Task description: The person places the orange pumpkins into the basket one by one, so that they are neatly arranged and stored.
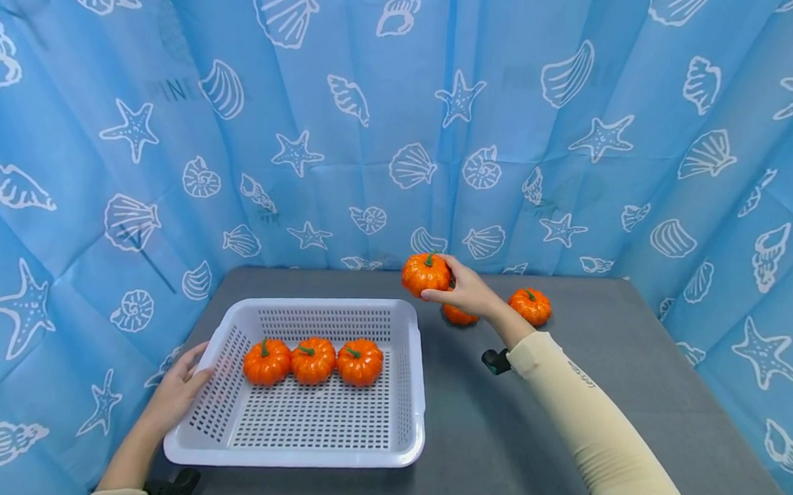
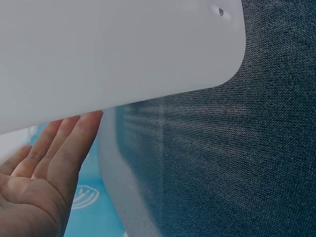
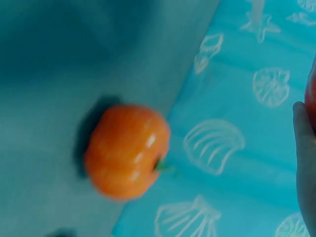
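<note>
My right hand (image 1: 468, 286) grips a small orange pumpkin (image 1: 425, 274) with a green stem, raised above the back of the table, right of the basket. A sliver of that pumpkin (image 3: 311, 96) shows at the right edge of the right wrist view, beside the thumb. My left hand (image 1: 176, 391) touches the left side of a white plastic basket (image 1: 334, 460). In the left wrist view its fingers (image 2: 74, 148) look fairly straight against the basket (image 2: 123, 54). Inside the basket three pumpkins stand in a row: left (image 1: 267, 361), middle (image 1: 313, 360) and right (image 1: 360, 362).
Behind my right hand a pumpkin (image 1: 460, 315) sits on the grey table (image 1: 630, 376), partly covered. Another pumpkin (image 1: 530, 306) sits farther right, near the forearm. A blue shell-patterned curtain (image 1: 408, 130) surrounds the table at the back and sides.
</note>
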Demonstrator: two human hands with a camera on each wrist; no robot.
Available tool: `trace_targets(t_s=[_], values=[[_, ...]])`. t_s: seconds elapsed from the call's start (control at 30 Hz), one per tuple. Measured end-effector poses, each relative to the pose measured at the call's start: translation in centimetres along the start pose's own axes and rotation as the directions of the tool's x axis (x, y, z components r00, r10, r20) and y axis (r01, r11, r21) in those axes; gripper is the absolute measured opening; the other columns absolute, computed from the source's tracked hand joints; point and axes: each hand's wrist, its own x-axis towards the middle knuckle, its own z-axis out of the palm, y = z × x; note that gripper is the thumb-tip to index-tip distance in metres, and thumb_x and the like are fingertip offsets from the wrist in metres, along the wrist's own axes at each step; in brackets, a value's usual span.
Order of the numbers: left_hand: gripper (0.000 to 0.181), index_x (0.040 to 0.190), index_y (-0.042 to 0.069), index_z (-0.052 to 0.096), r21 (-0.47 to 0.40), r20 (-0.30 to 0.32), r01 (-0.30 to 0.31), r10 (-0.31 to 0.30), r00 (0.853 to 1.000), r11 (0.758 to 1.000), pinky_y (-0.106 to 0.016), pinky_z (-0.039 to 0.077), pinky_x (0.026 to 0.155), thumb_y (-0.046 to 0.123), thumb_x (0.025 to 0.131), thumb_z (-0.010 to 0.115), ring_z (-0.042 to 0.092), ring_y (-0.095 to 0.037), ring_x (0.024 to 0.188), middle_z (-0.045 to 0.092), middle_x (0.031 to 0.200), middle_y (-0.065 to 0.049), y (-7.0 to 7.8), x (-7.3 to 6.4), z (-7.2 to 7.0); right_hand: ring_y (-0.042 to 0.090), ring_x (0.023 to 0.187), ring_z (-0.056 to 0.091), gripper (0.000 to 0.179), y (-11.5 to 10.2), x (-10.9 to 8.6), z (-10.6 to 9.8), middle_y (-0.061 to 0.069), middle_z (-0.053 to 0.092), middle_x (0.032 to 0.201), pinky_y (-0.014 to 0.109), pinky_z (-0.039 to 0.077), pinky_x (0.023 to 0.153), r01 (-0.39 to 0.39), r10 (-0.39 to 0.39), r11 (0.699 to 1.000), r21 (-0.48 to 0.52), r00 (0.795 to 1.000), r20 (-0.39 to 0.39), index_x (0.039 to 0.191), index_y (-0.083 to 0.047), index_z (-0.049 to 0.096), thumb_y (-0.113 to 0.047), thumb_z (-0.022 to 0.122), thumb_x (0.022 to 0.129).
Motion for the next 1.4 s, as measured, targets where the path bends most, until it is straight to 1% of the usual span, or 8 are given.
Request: trace_targets(t_s=[0.3,0.47,0.7,0.87,0.97,1.17,1.33,1.4], values=[[0.067,0.153,0.016,0.004,-0.028,0.014,0.011,-0.011,1.000,1.000,-0.047,0.059,0.069,0.035,0.101,0.041,0.067,-0.038,0.096,0.041,0.138,-0.034,-0.4,-0.1,0.0,0.024,0.116,0.053,0.077,-3.7,2.9,5.0,0.009,0.050,0.133,0.041,0.048,0.099,0.079,-0.086,0.993,0.084,0.993,0.083,0.145,-0.012,0.028,-0.030,0.071,0.084],[0.066,0.153,0.016,0.005,-0.024,0.008,0.002,-0.002,1.000,1.000,-0.046,0.059,0.068,0.036,0.101,0.041,0.067,-0.038,0.096,0.042,0.137,-0.034,-0.5,0.0,0.1,0.019,0.114,0.054,0.075,-5.8,4.0,7.8,0.005,0.051,0.132,0.039,0.047,0.100,0.122,-0.133,0.988,0.100,0.984,0.118,0.144,-0.014,0.031,-0.032,0.072,0.083],[0.066,0.153,0.015,0.006,-0.024,0.002,-0.018,0.018,1.000,1.000,-0.046,0.059,0.068,0.036,0.101,0.041,0.067,-0.039,0.096,0.043,0.136,-0.035,-0.4,0.0,0.1,0.014,0.111,0.055,0.075,-8.1,5.3,11.1,0.002,0.052,0.131,0.030,0.051,0.094,0.169,-0.190,0.979,0.117,0.962,0.198,0.143,-0.016,0.033,-0.034,0.073,0.082],[0.067,0.153,0.015,0.005,-0.018,-0.002,-0.012,0.012,1.000,1.000,-0.047,0.059,0.069,0.036,0.101,0.041,0.066,-0.040,0.098,0.042,0.136,-0.035,-0.3,0.0,0.2,0.011,0.108,0.056,0.078,-9.1,5.6,13.3,-0.002,0.053,0.128,0.026,0.051,0.090,0.184,-0.199,0.980,0.079,0.944,0.262,0.142,-0.019,0.035,-0.037,0.076,0.078],[0.066,0.153,0.016,0.005,-0.015,-0.003,-0.010,0.009,1.000,1.000,-0.047,0.059,0.069,0.036,0.101,0.041,0.066,-0.040,0.098,0.042,0.137,-0.034,-0.2,-0.1,0.3,0.008,0.106,0.056,0.080,-9.3,5.6,14.8,-0.004,0.053,0.127,0.024,0.051,0.089,0.200,-0.200,0.979,0.034,0.925,0.322,0.141,-0.019,0.036,-0.040,0.078,0.076],[0.065,0.153,0.014,0.006,-0.012,-0.007,-0.020,0.020,1.000,1.000,-0.046,0.059,0.068,0.033,0.101,0.041,0.067,-0.039,0.096,0.043,0.135,-0.035,-0.2,-0.1,0.1,0.005,0.104,0.054,0.079,-10.3,4.9,17.8,-0.007,0.054,0.124,0.021,0.049,0.089,0.225,-0.181,0.973,-0.045,0.874,0.450,0.139,-0.018,0.039,-0.041,0.079,0.074],[0.066,0.153,0.015,0.007,-0.014,-0.002,-0.026,0.026,1.000,1.000,-0.046,0.059,0.066,0.035,0.101,0.042,0.068,-0.038,0.093,0.044,0.134,-0.035,-0.1,0.1,0.0,0.002,0.102,0.052,0.074,-10.9,4.2,20.0,-0.011,0.053,0.120,0.018,0.047,0.090,0.281,-0.171,0.950,-0.139,0.836,0.521,0.135,-0.021,0.041,-0.042,0.079,0.074],[0.066,0.153,0.015,0.007,-0.004,-0.005,-0.027,0.027,1.000,1.000,-0.046,0.059,0.066,0.036,0.101,0.042,0.068,-0.037,0.093,0.044,0.135,-0.035,0.0,0.1,0.0,0.000,0.100,0.051,0.072,-11.0,4.0,20.9,-0.013,0.053,0.118,0.016,0.046,0.089,0.306,-0.177,0.939,-0.157,0.820,0.545,0.133,-0.021,0.041,-0.041,0.079,0.075]])
